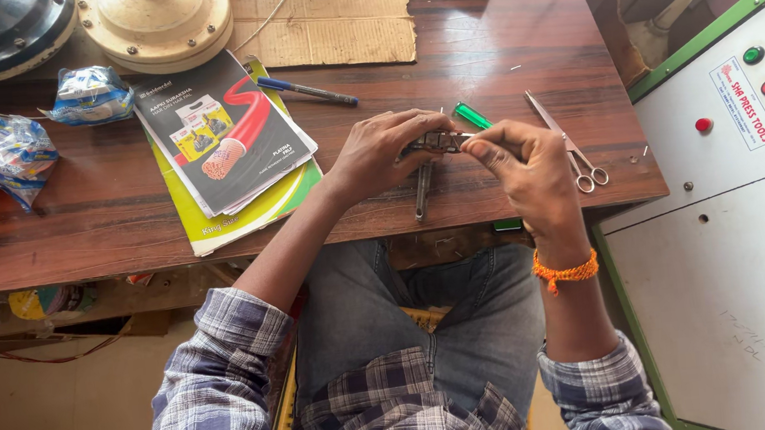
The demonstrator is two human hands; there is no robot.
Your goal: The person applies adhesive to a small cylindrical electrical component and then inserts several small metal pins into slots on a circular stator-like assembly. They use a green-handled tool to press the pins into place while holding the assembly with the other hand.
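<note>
Both hands meet above the front edge of a brown wooden table (76, 235). My left hand (377, 155) grips a small metal part (439, 141) from the left. My right hand (528, 168) pinches the same part's right end with thumb and forefinger. A slim metal tool (421, 192) lies on the table just below the hands. A green-handled screwdriver (472, 116) lies right behind them, partly hidden. Metal scissors (572, 145) rest to the right of my right hand.
Glossy booklets (226, 146) lie left of the hands, a blue pen (307, 90) behind them. Plastic packets (12, 152) sit at far left. Two round motor housings (156, 22) and cardboard (335, 14) are at the back. A white machine panel with coloured buttons (747, 114) stands on the right.
</note>
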